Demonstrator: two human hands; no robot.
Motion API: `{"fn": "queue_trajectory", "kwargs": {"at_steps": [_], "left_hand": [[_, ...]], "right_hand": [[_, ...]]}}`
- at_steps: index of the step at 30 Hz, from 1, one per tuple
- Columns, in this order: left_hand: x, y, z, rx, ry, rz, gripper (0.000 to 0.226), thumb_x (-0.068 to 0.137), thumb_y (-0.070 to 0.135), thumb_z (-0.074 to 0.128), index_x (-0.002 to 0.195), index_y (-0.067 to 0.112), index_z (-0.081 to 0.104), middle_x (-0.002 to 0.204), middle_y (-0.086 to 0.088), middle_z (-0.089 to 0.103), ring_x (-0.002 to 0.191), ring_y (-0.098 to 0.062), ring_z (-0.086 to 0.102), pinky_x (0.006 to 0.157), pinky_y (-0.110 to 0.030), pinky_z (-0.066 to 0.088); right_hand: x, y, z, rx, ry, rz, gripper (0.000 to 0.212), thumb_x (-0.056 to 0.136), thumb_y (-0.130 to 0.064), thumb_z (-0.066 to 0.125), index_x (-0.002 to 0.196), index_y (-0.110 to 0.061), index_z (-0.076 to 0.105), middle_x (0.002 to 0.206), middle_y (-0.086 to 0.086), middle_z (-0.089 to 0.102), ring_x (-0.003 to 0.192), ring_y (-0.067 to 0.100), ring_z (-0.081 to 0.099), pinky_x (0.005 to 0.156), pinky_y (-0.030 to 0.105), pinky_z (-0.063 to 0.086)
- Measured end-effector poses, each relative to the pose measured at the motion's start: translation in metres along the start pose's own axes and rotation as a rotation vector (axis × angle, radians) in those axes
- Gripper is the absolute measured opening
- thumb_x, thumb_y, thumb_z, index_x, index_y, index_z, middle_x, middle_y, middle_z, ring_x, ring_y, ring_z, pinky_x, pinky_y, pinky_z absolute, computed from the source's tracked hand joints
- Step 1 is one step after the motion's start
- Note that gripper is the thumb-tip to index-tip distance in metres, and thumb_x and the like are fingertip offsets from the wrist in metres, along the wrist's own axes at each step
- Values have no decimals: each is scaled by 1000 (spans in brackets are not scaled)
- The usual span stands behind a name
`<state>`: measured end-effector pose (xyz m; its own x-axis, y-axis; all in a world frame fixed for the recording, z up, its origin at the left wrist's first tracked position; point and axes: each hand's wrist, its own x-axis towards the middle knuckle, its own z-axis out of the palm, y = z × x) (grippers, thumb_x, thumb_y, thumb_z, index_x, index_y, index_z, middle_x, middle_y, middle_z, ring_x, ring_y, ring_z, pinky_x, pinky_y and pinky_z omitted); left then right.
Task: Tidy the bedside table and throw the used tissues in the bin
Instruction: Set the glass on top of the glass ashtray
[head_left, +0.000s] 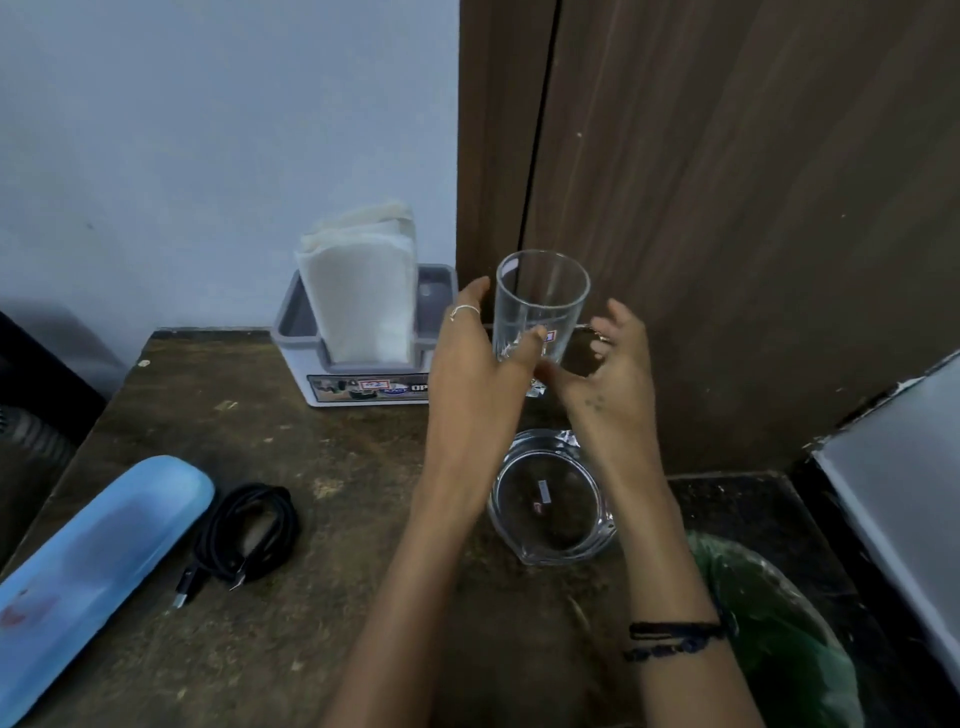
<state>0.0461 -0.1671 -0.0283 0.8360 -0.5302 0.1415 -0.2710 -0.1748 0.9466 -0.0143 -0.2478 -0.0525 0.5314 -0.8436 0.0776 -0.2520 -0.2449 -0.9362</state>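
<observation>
A clear drinking glass (540, 301) is held upright above the back right of the dark wooden bedside table (332, 519). My left hand (480, 374) grips its lower part, thumb across the front. My right hand (613, 374) hovers beside the glass with fingers spread; whether it touches the base is hidden. Below the hands a clear glass bowl (550, 506) rests on the table. A bin lined with a green bag (769, 623) stands at the table's right side. No crumpled tissues show.
A grey holder (363, 384) with a stack of white napkins (358, 291) stands at the back against the wall. A coiled black cable (244, 530) and a light-blue case (88, 566) lie at the left. Brown wooden panels rise behind; a grey surface sits at far right.
</observation>
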Motion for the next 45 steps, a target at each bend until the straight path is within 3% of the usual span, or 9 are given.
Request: {"fn": "queue_trajectory", "kwargs": {"at_steps": [2,5,7,19,25,30,34,36,45], "left_hand": [[8,-4,8,-13,-65,22,59,84,20,65,136,20,38,130,4,54,108,-3,53,82,-6,43],[16,-15,17,-6,-69,41,58,81,15,67,132,19,40,121,4,60,105,-6,58,89,-21,50],[17,-21,22,3,-39,38,56,80,14,69,130,18,43,120,2,61,107,-10,59,93,-30,51],[-1,10,14,-41,82,115,69,70,19,79,129,24,45,119,3,64,107,-9,62,92,-33,53],[-30,39,-10,21,75,167,71,66,26,82,128,30,47,86,29,56,72,18,57,78,-13,51],[-55,53,-26,153,3,142,70,60,32,84,121,27,49,73,36,45,71,17,53,69,-2,46],[-83,44,-27,177,-1,81,70,59,38,83,120,27,50,91,17,68,94,-14,67,87,-39,54],[-90,41,-25,217,-11,76,70,60,42,81,120,25,52,102,3,72,100,-20,67,89,-32,51],[-90,24,-16,200,-31,27,77,60,38,82,128,21,49,111,-1,70,100,-12,65,78,-15,43]], "right_hand": [[9,4,2,-27,-116,9,88,72,-21,77,144,-20,25,140,-1,45,126,14,45,102,34,43],[15,6,5,-66,-175,-28,62,83,-10,63,138,-21,35,118,-3,58,103,11,56,72,0,42],[17,9,8,-77,-167,-56,53,86,-3,57,133,-21,39,107,-4,59,93,9,57,60,-6,38],[-1,-13,-8,-26,20,-227,52,81,-14,61,129,-26,44,108,6,65,93,18,64,69,16,52],[-32,-35,-29,36,11,-269,71,67,-33,71,131,-32,42,123,-5,59,111,13,59,90,37,54],[-62,-32,-46,-6,-1,-266,79,61,-43,73,133,-31,42,125,-6,59,113,14,60,88,40,54],[-87,-17,-50,-15,-45,-213,79,59,-48,71,131,-31,44,123,-6,61,111,11,61,88,39,55],[-93,-10,-52,-12,-59,-183,74,60,-44,71,129,-32,45,121,-8,62,109,9,62,86,37,56],[-89,6,-48,-34,-111,-93,66,65,-30,80,120,-36,44,119,-8,61,107,13,61,82,41,57]]}}
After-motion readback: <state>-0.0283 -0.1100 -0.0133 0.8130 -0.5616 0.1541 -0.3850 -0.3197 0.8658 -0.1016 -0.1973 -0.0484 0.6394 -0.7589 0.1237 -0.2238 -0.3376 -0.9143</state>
